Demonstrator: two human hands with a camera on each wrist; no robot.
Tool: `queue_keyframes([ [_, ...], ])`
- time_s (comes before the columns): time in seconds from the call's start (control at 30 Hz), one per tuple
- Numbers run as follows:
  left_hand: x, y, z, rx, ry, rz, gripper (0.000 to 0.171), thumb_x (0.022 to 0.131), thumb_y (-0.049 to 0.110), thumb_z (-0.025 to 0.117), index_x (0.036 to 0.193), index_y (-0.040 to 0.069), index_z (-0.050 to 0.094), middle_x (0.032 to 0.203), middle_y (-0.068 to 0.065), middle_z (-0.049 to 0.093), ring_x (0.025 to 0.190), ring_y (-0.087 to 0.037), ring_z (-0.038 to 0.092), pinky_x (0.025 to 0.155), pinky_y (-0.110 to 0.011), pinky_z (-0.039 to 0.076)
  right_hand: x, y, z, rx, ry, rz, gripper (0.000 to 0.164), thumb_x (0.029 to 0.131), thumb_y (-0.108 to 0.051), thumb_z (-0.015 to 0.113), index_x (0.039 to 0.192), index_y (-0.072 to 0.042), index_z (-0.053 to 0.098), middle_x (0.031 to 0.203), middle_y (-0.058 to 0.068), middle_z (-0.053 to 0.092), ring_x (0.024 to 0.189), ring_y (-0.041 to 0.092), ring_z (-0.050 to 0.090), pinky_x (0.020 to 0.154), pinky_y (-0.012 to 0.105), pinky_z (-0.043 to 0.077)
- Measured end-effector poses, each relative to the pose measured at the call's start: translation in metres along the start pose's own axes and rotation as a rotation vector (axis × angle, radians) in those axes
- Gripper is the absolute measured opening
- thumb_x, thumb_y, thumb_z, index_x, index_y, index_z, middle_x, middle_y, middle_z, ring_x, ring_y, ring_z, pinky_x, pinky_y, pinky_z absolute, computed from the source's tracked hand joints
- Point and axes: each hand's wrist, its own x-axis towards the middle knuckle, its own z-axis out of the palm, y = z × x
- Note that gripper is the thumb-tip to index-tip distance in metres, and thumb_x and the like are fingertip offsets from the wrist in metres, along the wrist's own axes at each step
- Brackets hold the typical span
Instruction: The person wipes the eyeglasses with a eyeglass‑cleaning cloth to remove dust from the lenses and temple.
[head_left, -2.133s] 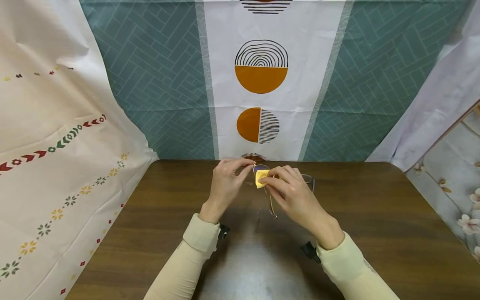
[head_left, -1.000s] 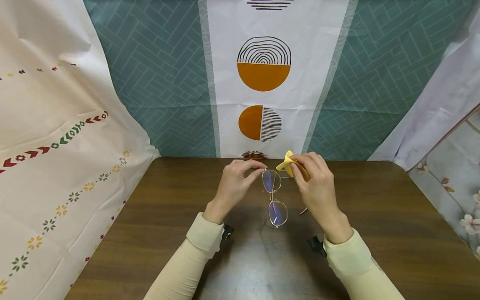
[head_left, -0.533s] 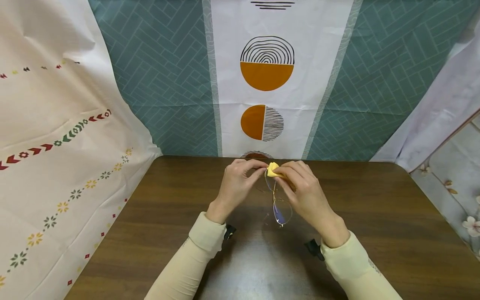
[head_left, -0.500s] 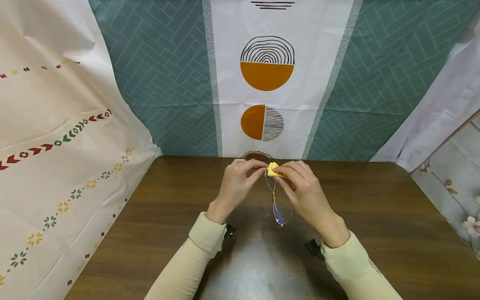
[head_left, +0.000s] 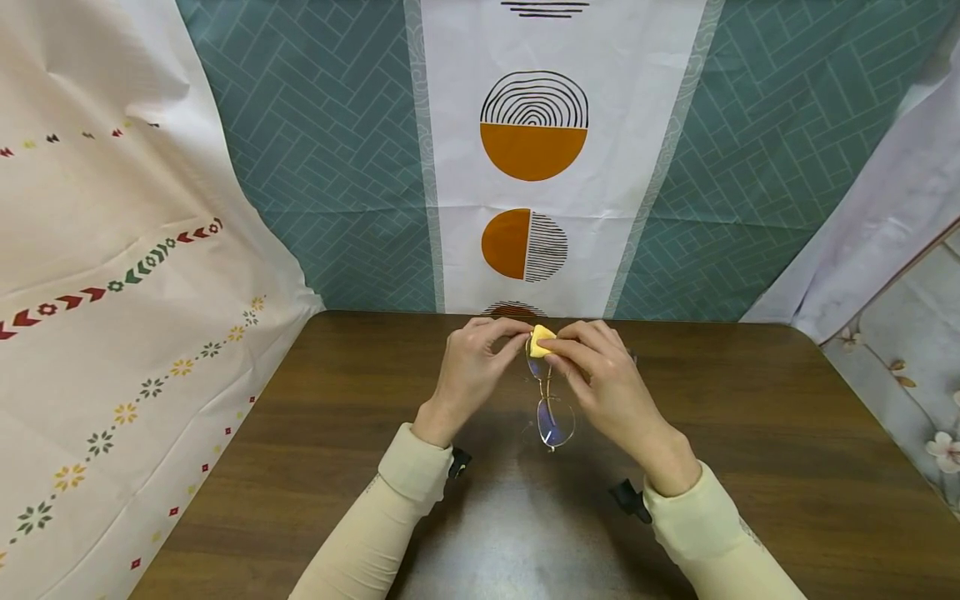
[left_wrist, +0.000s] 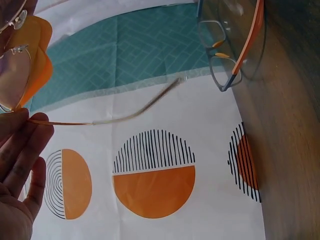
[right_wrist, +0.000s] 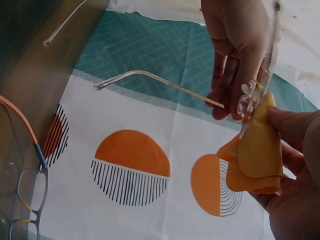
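Observation:
My left hand [head_left: 472, 362] pinches thin-rimmed gold eyeglasses [left_wrist: 135, 112] near a hinge, at the root of one temple arm. The glasses hang on end above the table, one bluish lens [head_left: 551, 423] below the other. My right hand [head_left: 611, 379] pinches a folded yellow cloth [head_left: 542, 341] between thumb and fingers. That cloth lies against the upper lens and covers much of it. In the right wrist view, the cloth [right_wrist: 260, 155] is bunched beside the nose pads, close to the left fingertips.
A second pair of glasses [left_wrist: 250, 40], with a dark frame and orange temple arms, lies on the brown wooden table [head_left: 360, 400] behind my right hand, which mostly hides it in the head view. A patterned curtain [head_left: 345, 150] hangs behind the table's far edge.
About a second ago the cloth was held apart from the glasses, to their right; it is now against the upper lens. Since half a second ago, cloth and glasses have shifted slightly left.

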Motion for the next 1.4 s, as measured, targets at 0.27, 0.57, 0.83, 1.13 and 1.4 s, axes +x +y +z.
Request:
queue_keyframes([
  [0.27,0.0001,0.0006,-0.0008,0.014,0.009,-0.011,0.009,0.092,0.007,0.08,0.101,0.007,0.08,0.095,-0.005,0.08,0.088,-0.025,0.073,0.08,-0.041,0.058,0.0006,-0.0004,0.0006,-0.032,0.002,-0.007,0.025,0.083,0.004,0.083,0.108,-0.001,0.078,0.109,0.013,0.069,0.104,0.034,0.058,0.089,0.047,0.042],
  [0.57,-0.0005,0.0012,-0.0007,0.021,0.006,0.003,0.009,0.092,0.01,0.08,0.1,0.008,0.081,0.094,-0.002,0.08,0.087,-0.023,0.073,0.081,-0.039,0.058,0.0001,-0.0023,0.0009,-0.084,-0.015,0.012,0.031,0.085,0.004,0.082,0.115,0.002,0.076,0.109,0.014,0.068,0.104,0.035,0.057,0.086,0.047,0.039],
  [0.83,-0.0003,0.001,-0.0006,0.016,0.008,0.0,0.008,0.092,0.008,0.08,0.1,0.007,0.081,0.095,-0.003,0.08,0.087,-0.024,0.073,0.081,-0.04,0.058,0.0003,-0.001,-0.0011,-0.088,-0.032,-0.028,0.029,0.084,0.005,0.082,0.112,-0.001,0.078,0.107,0.012,0.069,0.104,0.035,0.057,0.085,0.048,0.04],
  [1.13,0.0001,0.0005,-0.0004,0.024,0.048,-0.013,0.009,0.091,0.008,0.081,0.1,0.008,0.081,0.095,-0.003,0.08,0.087,-0.025,0.072,0.072,-0.038,0.057,0.001,-0.0002,-0.0037,-0.081,-0.055,-0.085,0.032,0.082,0.009,0.082,0.112,-0.002,0.077,0.107,0.011,0.071,0.105,0.034,0.059,0.088,0.049,0.043],
  [1.4,0.0016,-0.0014,-0.0032,0.027,0.094,-0.033,0.011,0.09,0.007,0.082,0.101,0.006,0.081,0.096,-0.005,0.08,0.086,-0.027,0.073,0.065,-0.037,0.055,0.0006,-0.0027,-0.0056,-0.053,-0.085,-0.108,0.028,0.085,0.013,0.076,0.108,-0.004,0.076,0.106,0.006,0.072,0.102,0.028,0.06,0.083,0.043,0.043],
])
